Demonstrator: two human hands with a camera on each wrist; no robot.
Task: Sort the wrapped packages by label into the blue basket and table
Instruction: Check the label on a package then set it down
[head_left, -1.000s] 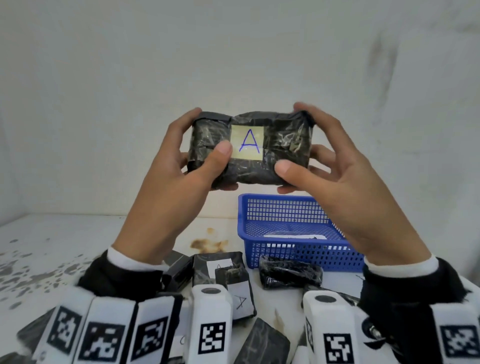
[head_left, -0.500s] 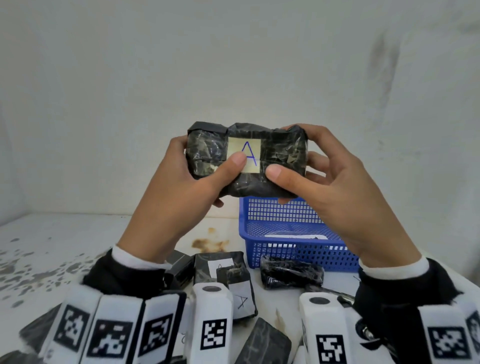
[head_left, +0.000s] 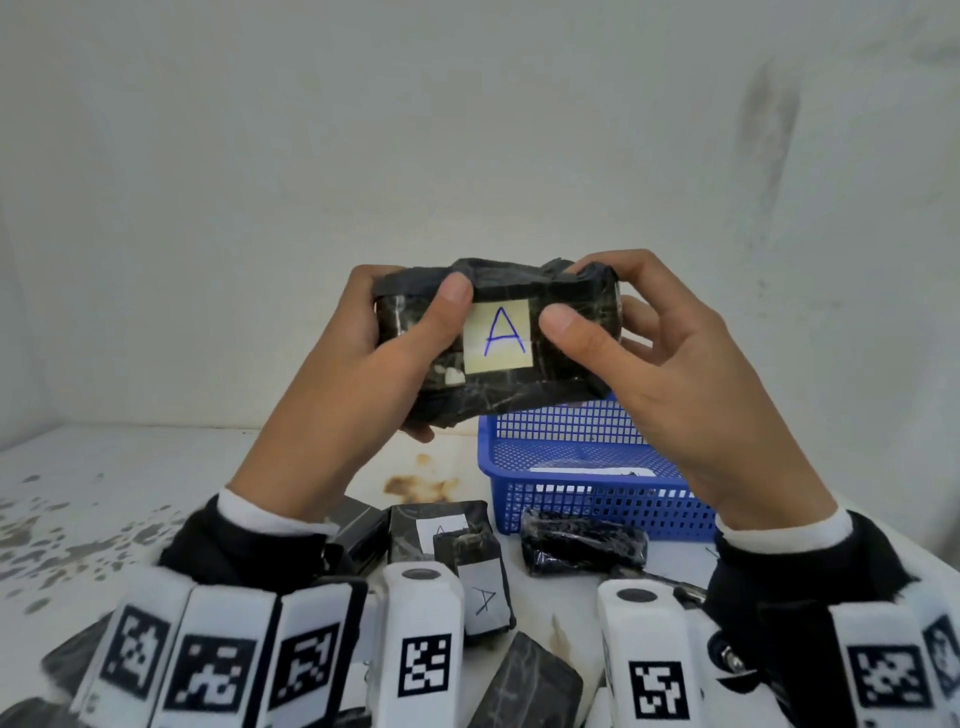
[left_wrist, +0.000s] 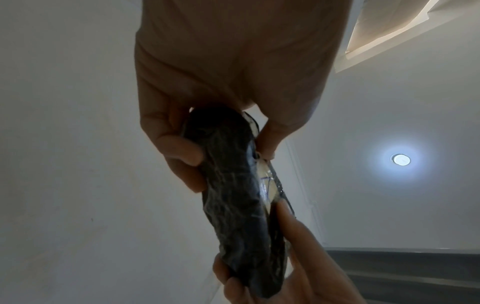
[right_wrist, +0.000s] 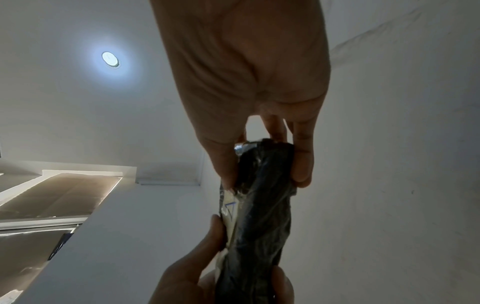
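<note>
Fingers (head_left: 457, 291) of both hands pinch a black plastic-wrapped package (head_left: 498, 387) labelled A.
Below, a blue mesh plastic basket (head_left: 597, 499) holds something flat and white.

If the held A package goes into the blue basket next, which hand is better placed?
Likely the right hand: the blue basket lies directly below it. The left hand also grips the package but is farther from it.

The package (head_left: 498, 358) is wrapped in glossy black with pale marbled streaks, and its cream label (head_left: 497, 338) bears a blue letter A. The basket (head_left: 587, 499) is bright blue mesh. The surface (head_left: 130, 467) is white, speckled grey toward its left edge, with a rusty brown stain (head_left: 421, 486). White wristbands (head_left: 228, 670) carry black square-code patterns. Sleeves (head_left: 244, 545) are black with white cuffs.
</note>
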